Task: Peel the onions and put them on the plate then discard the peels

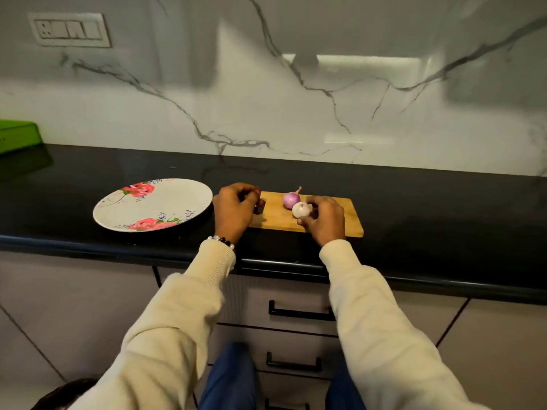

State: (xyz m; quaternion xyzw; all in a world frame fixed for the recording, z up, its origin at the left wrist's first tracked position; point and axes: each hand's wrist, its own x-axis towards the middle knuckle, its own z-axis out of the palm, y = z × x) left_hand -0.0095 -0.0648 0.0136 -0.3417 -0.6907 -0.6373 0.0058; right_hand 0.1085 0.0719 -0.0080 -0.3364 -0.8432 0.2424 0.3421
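Observation:
A wooden cutting board (334, 223) lies on the black counter. On it sits a purple onion (291, 199) with its skin and stem still on. Just in front of that one, my right hand (325, 220) grips a pale, peeled onion (301, 209) over the board. My left hand (235, 210) hovers at the board's left end with its fingers curled around small reddish scraps of onion peel (258, 192). A white plate (118, 213) with pink roses stands to the left of the board, with nothing on it.
A marble backsplash rises behind the black counter (429, 202). A green box (17, 136) sits at the far left by the wall. Drawers with black handles (300, 313) are below the counter edge, and my legs are in front of them.

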